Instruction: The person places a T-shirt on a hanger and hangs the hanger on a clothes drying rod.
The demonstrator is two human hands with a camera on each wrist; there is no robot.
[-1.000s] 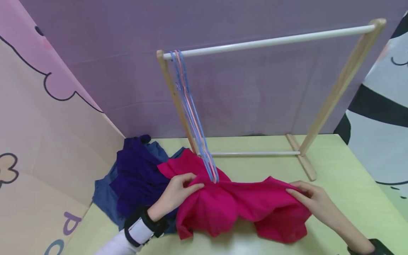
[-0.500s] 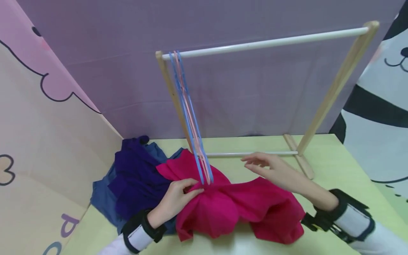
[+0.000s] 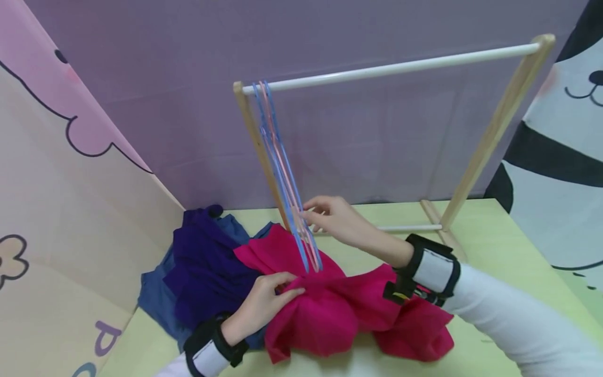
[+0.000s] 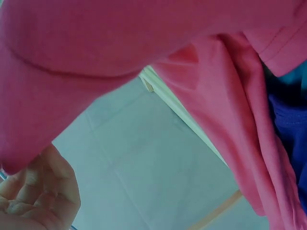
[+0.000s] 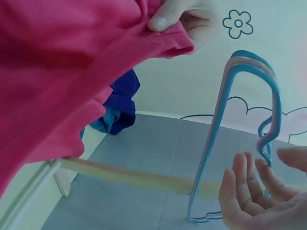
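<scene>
My left hand [image 3: 268,296] pinches the edge of a crumpled pink-red garment [image 3: 330,314]; the right wrist view shows its thumb over the fabric. Blue and pink clothes hangers [image 3: 288,180] hang bunched at the left end of the rack's white rail [image 3: 400,68], their lower ends just above the garment. Beside them is my right hand [image 3: 336,217], fingers parted and slightly bent. In the right wrist view its fingers [image 5: 242,184] lie close to the hangers [image 5: 249,67] without curling round one; whether they touch cannot be told.
Dark blue and denim-blue clothes [image 3: 202,267] lie heaped at the left, partly beneath the pink-red garment. The rack's wooden right post [image 3: 499,131] stands toward the table's [image 3: 509,251] far right. Printed cloth walls rise behind and at both sides.
My right hand has let go of the garment's right side and moved left and up to the hangers. My left hand keeps its pinch in nearly the same place.
</scene>
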